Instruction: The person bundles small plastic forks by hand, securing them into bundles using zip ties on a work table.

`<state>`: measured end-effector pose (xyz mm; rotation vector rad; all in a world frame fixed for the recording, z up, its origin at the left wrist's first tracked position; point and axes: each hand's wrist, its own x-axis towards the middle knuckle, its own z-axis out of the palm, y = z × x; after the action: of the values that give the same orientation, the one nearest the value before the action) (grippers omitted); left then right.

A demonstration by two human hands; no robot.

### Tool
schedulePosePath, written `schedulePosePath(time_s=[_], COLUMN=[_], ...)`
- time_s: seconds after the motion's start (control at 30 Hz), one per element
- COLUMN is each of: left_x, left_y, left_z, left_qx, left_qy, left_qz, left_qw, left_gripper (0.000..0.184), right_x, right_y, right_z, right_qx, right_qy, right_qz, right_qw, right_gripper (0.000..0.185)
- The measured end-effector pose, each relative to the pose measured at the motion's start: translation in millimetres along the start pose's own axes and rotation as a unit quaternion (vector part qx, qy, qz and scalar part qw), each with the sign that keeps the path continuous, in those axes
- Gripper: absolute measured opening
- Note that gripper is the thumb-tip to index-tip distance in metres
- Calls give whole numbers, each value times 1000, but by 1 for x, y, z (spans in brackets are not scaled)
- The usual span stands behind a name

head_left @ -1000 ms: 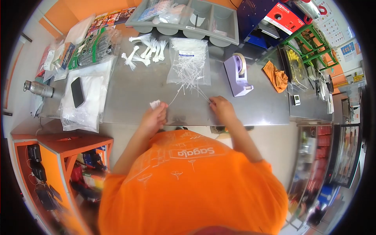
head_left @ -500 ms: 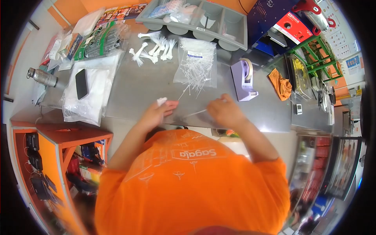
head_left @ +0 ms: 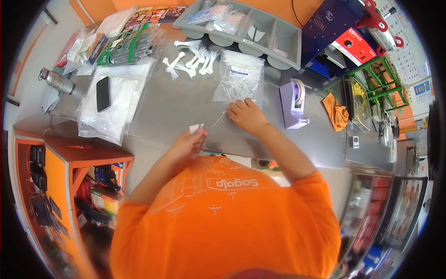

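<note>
My left hand (head_left: pixel 190 142) is closed around a small bunch of white cable ties (head_left: pixel 196 127), their heads sticking up past the fingers, near the table's front edge. Over the lower edge of a clear bag of white cable ties (head_left: pixel 239 76), my right hand (head_left: pixel 247 115) has its fingers bent together. A single thin white tie (head_left: pixel 217 119) slants down-left from beside these fingers; whether they grip it is hard to make out. Several bundles of white ties (head_left: pixel 197 58) lie left of the bag.
Right of the bag stands a purple tape dispenser (head_left: pixel 291 104), with an orange cloth (head_left: pixel 335 111) beyond. A grey compartment tray (head_left: pixel 241 42) spans the back. At left are a phone (head_left: pixel 103 94) on white plastic bags (head_left: pixel 121 104) and a metal bottle (head_left: pixel 56 81).
My right hand has moved up and left to the bag's lower edge. My left hand stays near the front edge with its bunch. The whole view has shifted and turned slightly.
</note>
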<state>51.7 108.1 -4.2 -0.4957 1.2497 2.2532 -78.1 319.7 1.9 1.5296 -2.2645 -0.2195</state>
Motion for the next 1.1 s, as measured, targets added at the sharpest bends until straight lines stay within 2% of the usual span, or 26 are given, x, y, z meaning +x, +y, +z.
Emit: schedulePosePath(time_s=[0.07, 0.2, 0.3, 0.37, 0.4, 0.43, 0.47, 0.5, 0.53, 0.57, 0.6, 0.67, 0.7, 0.73, 0.77, 0.8, 0.87, 0.9, 1.0, 1.07, 1.1], left_x=[-2, -4, -6, -4, -3, -2, 0, 1, 3, 6, 8, 12, 14, 20, 28, 30, 25, 22, 24, 25, 27], left_y=[2, 4, 5, 3, 4, 5, 8, 11, 15, 19, 24, 34, 37, 35, 31, 32, 35, 37, 31, 29, 28], left_z=[2, 5, 2, -5, -6, -7, -7, -6, -3, 3, 8, 17, 21, 23, 23, 28, 31, 33, 32, 31, 29], left_qx=[6, 7, -1, 6, 14, 11, 56, 103, 102, 154, 206, 226, 245, 246, 250, 253, 295, 336, 360, 353, 342], left_qy=[0, -6, 8, 29, 46, 49, 84, 118, 120, 124, 128, 117, 107, 103, 97, 90, 101, 116, 107, 97, 92], left_qz=[3, 13, 12, 34, 52, 56, 89, 120, 122, 157, 192, 202, 209, 210, 268, 324, 296, 269, 269, 251, 235], left_qw=[1000, 1000, 1000, 999, 997, 997, 991, 980, 980, 968, 951, 946, 941, 941, 926, 907, 903, 895, 887, 896, 905], left_gripper=[21, 20, 22, 20, 19, 19, 19, 21, 21, 24, 28, 27, 26, 26, 23, 21, 22, 25, 31, 31, 32], right_x=[7, 16, 20, 23, 27, 32, 36, 41, 46, 50, 54, 61, 62, 62, 61, 59, 55, 52, 46, 47, 46], right_y=[2, 7, 6, 1, -2, -6, -10, -14, -17, -21, -23, -26, -28, -30, -31, -31, -31, -30, -27, -22, -19], right_z=[7, 14, 24, 19, 16, 12, 9, 7, 5, 2, -5, -21, -27, -31, -33, -33, -32, -31, -35, -48, -48], right_qx=[8, 41, 68, 214, 214, 341, 459, 460, 601, 716, 716, 806, 804, 827, 849, 848, 831, 829, 824, 833, 832], right_qy=[-10, -70, -23, 3, 4, 61, 114, 114, 112, 104, 105, 110, 113, 111, 109, 113, 107, 112, 102, 137, 140], right_qz=[-63, -100, -72, 52, 46, 113, 179, 175, 266, 346, 345, 374, 376, 363, 350, 353, 355, 358, 356, 393, 395], right_qw=[998, 992, 995, 975, 976, 931, 863, 863, 746, 597, 598, 446, 447, 414, 380, 380, 416, 415, 428, 365, 364], right_gripper=[10, 11, 10, 10, 10, 9, 7, 7, 4, 3, 3, 7, 7, 6, 6, 6, 5, 5, 9, 14, 14])
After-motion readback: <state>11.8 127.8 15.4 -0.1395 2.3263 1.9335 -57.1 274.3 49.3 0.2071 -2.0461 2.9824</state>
